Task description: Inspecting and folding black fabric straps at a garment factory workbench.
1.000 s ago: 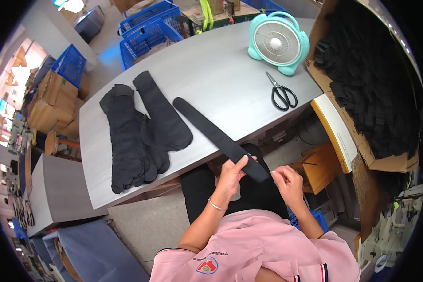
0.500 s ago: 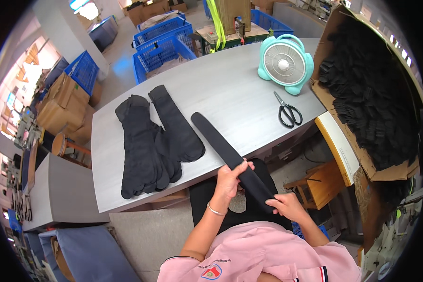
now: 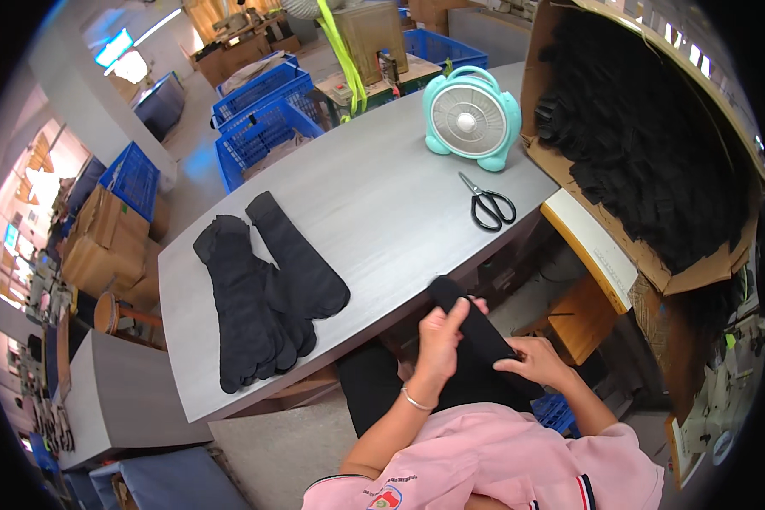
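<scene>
Black sock (image 3: 476,327) pinched between left hand (image 3: 440,340) and right hand (image 3: 535,361) (both grips clamped), off table edge.

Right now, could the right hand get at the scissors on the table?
Probably not yet: the right hand is holding a black sock with the left hand. Nothing lies before the scissors.

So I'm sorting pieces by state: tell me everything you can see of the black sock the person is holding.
The black sock is a long, plain piece of dark knit-looking fabric, flat and unpatterned. It lies slanted off the near edge of the grey table, one rounded end by the table edge, the rest running down toward the person's lap. The left hand grips it near the upper end, fingers over it; the right hand presses on its lower part. Its far end is hidden.
</scene>
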A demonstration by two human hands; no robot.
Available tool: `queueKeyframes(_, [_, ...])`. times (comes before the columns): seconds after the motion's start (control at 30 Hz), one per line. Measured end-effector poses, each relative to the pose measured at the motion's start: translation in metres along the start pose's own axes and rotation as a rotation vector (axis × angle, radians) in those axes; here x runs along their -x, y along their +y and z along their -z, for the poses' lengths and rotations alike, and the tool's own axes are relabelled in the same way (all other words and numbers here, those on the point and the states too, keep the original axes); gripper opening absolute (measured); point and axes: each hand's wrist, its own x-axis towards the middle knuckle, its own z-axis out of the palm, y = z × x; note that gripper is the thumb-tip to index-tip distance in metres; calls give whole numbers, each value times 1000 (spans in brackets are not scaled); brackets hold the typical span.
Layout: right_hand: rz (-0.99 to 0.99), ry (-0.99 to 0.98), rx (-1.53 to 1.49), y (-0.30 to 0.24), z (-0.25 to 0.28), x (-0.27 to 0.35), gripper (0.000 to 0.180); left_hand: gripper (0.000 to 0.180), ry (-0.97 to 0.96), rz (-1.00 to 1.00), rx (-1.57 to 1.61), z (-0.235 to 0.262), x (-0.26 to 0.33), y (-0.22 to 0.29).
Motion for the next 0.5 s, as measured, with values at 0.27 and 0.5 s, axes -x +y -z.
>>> queueKeyframes(0.27, [-137, 45, 223, 94, -5, 38, 50, 38, -32, -109, -70, -9, 1, 58])
queueKeyframes(0.5, [-989, 64, -90, 217, -61, 210, 28, 29, -982, -537, -1036, -110, 85, 114])
